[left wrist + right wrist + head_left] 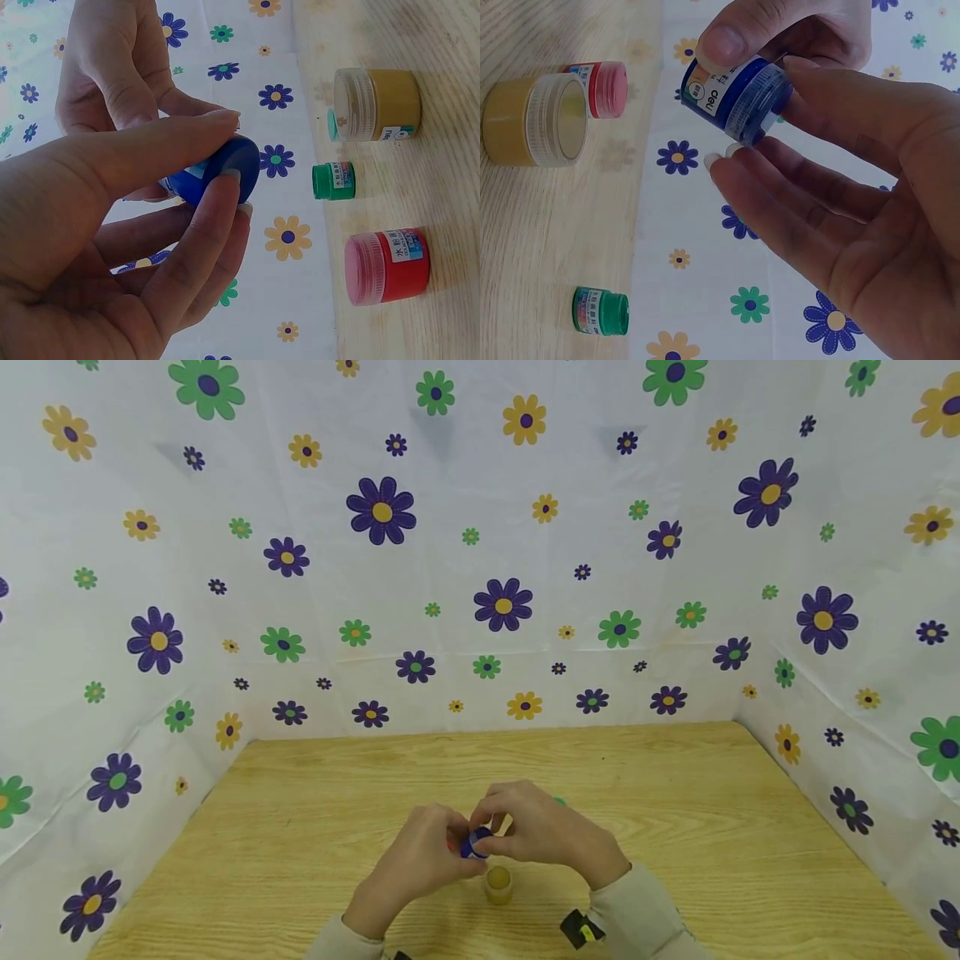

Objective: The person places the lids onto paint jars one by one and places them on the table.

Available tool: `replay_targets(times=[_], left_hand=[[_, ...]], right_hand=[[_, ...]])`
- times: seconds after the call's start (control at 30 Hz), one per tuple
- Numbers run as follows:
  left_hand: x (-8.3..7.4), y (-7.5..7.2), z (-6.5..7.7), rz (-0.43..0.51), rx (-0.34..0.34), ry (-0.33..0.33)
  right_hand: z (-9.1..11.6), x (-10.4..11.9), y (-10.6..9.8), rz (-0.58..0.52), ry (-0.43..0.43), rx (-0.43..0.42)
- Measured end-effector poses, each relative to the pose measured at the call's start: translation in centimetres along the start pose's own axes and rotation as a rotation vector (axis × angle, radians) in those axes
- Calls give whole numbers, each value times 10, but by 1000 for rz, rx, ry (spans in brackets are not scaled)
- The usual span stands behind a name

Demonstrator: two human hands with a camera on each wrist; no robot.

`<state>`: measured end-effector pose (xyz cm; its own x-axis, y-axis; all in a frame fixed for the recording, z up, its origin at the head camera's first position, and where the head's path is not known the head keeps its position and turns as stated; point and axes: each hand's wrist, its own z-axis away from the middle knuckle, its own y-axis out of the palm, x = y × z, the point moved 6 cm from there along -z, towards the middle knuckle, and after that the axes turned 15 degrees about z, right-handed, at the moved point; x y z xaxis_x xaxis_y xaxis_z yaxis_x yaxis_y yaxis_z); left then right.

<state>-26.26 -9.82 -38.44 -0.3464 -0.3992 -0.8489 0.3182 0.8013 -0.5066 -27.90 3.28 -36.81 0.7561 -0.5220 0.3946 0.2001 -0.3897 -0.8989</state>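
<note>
A small blue paint jar [718, 88] with a see-through ribbed lid [759, 101] is held up above the table between both hands. My left hand [420, 856] grips the jar's body, thumb on one side and fingertips on the other. From the other end, my right hand [540, 831] has thumb and fingertips around the lid, which still sits on the jar. In the left wrist view the lid is mostly hidden behind the left thumb. On the table just below the hands stands an ochre paint jar [498, 887].
A red paint jar [406, 264] and a smaller green paint jar [334, 181] stand on the wood-grain table [300, 827], largely hidden by the hands in the head view. White flower-printed cloth [450, 560] walls the table at the back and both sides.
</note>
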Motion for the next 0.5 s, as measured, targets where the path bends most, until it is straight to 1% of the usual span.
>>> replay_targets(times=[0.13,0.23,0.4,0.5], left_hand=[[1,-2,0,-1,-8,-25],[2,-2,0,3,-10,-36],[1,-3,0,4,-13,-17],[1,-3,0,2,-14,-6]], right_hand=[[1,0,-2,0,-4,-7],[1,1,-3,-15,-32,-7],[1,4,-1,-31,-101,-11],[0,5,0,-49,-117,-8]])
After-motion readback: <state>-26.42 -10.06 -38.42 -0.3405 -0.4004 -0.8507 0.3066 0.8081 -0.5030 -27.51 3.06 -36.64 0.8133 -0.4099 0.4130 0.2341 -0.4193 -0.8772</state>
